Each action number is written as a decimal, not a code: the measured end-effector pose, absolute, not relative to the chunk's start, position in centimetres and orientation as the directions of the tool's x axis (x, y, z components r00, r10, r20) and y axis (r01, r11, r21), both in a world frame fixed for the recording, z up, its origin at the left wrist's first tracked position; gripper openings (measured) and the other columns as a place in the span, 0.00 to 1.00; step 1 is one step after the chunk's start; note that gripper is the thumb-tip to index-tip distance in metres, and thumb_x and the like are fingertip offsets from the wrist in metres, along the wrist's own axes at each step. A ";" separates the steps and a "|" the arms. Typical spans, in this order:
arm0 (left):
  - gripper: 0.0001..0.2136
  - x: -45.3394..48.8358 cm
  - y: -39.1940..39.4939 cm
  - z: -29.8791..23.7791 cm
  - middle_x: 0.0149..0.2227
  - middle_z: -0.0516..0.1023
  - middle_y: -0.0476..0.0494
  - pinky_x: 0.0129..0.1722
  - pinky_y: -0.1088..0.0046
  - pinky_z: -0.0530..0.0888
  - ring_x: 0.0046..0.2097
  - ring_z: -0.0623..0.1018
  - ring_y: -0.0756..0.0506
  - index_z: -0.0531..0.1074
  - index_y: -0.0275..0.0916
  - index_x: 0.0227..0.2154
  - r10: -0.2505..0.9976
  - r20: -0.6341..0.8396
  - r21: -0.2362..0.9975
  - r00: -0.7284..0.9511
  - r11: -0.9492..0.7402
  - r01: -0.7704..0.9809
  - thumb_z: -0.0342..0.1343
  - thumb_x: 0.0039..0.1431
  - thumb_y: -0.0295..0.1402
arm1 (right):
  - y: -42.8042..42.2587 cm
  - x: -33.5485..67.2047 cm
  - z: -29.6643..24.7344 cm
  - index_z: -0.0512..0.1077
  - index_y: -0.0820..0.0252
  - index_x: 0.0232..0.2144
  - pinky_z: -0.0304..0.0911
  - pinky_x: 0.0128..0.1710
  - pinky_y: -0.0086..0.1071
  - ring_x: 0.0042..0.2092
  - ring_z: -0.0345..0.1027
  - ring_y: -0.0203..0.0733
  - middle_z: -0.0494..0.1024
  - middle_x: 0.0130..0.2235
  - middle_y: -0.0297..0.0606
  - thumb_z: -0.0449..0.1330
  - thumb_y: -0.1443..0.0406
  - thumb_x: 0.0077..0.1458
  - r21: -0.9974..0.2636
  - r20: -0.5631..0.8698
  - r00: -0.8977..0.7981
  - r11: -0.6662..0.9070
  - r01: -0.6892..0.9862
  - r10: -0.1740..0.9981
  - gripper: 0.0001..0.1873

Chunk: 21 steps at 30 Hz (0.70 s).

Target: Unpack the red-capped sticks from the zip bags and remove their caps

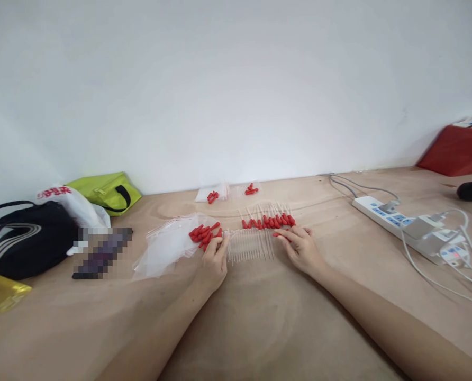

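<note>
My left hand [215, 260] is closed at the left end of a row of thin clear glass tubes [244, 248] laid side by side. What its fingertips pinch is too small to make out. Beside it lies a pile of loose red rubber bulbs [204, 233]. At the row's right end, my right hand [301, 246] has its fingers closed around a red rubber bulb [276, 234]. Just behind the tubes is a line of droppers [278, 219], glass tubes with red bulbs on their near ends.
Clear plastic zip bags [166, 246] lie left of the bulbs. Near the wall, two small bags have red bulbs [251, 189] on them. A power strip [390, 219] with cables is at right. A black bag [33, 241] and a green pouch [109, 193] sit at left.
</note>
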<state>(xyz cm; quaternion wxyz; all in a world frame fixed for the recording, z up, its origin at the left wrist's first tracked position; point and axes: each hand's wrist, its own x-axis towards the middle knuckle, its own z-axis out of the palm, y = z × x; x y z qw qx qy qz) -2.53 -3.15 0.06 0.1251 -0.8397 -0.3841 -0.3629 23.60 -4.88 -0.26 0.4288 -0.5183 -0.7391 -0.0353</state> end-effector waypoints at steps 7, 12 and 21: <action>0.15 -2.2 -1.4 0.1 0.33 0.68 0.43 0.36 0.74 0.72 0.34 0.72 0.49 0.68 0.36 0.44 0.464 0.790 -0.011 0.401 -0.643 0.766 0.42 0.57 0.21 | -3.7 26.3 -0.5 0.71 0.58 0.34 0.50 0.39 0.36 0.32 0.66 0.38 0.75 0.31 0.37 0.49 0.55 0.52 -0.566 0.560 0.172 0.223 0.794 0.810 0.16; 0.12 -1.9 -1.2 0.1 0.31 0.71 0.44 0.37 0.72 0.73 0.34 0.73 0.48 0.70 0.37 0.37 0.420 0.773 -0.071 0.475 -0.686 0.724 0.44 0.56 0.22 | -3.5 26.8 -0.7 0.71 0.57 0.27 0.48 0.41 0.37 0.31 0.65 0.40 0.75 0.26 0.34 0.52 0.51 0.47 -0.599 0.516 0.231 0.155 0.786 0.825 0.17; 0.07 -1.8 -1.7 -0.4 0.35 0.72 0.42 0.38 0.70 0.73 0.37 0.73 0.47 0.70 0.36 0.35 0.508 0.679 0.076 0.530 -0.767 0.638 0.47 0.56 0.27 | -3.9 26.2 -0.3 0.72 0.56 0.23 0.44 0.41 0.40 0.32 0.64 0.43 0.73 0.22 0.34 0.52 0.49 0.45 -0.503 0.457 0.247 0.019 0.864 0.854 0.18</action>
